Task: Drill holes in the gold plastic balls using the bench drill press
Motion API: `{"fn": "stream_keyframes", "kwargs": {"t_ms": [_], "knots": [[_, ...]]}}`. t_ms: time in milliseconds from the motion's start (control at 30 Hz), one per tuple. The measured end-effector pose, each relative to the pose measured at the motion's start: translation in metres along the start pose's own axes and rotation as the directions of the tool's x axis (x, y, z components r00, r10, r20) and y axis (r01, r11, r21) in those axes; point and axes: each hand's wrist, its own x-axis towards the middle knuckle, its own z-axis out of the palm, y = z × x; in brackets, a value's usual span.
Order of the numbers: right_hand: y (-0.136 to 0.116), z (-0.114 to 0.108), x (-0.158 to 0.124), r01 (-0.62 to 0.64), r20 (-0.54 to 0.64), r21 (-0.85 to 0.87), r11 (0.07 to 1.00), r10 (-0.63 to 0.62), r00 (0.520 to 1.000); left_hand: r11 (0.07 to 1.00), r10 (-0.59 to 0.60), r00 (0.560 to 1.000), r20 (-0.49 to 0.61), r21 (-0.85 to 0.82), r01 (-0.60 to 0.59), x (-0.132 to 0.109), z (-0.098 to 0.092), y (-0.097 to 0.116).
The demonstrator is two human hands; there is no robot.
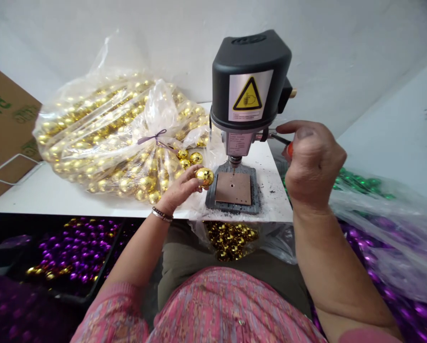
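Note:
My left hand (185, 186) pinches a shiny gold disco-style ball (205, 176) between thumb and fingers, just left of the drill press base. The bench drill press (251, 81) has a black head with a yellow warning label. Its thin drill bit (234, 170) points down above a brown square board (234, 188) with a small hole in it, lying on the grey metal base (255, 202). My right hand (313, 162) is closed around the red-tipped feed lever (289, 149) at the press's right side, index finger stretched along it. The ball is apart from the bit.
A big clear plastic bag (102, 138) of gold balls, tied with a purple ribbon, fills the white table's (70, 205) left. Gold balls (231, 240) lie in a bag below the front edge. Purple balls (77, 247) sit lower left; bagged purple and green balls (363, 183) lie right.

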Motion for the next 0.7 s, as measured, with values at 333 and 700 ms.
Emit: {"fn": "stream_keyframes", "kwargs": {"t_ms": [333, 700], "knots": [[-0.007, 0.001, 0.013, 0.017, 0.011, 0.012, 1.000, -0.017, 1.000, 0.768, -0.262, 0.942, 0.212, -0.545, 0.336, 0.009, 0.031, -0.009], [-0.005, 0.023, 0.099, -0.275, 0.058, -0.032, 0.961, 0.277, 0.959, 0.744, -0.246, 0.957, 0.156, -0.602, 0.289, 0.006, 0.037, -0.007]]}}
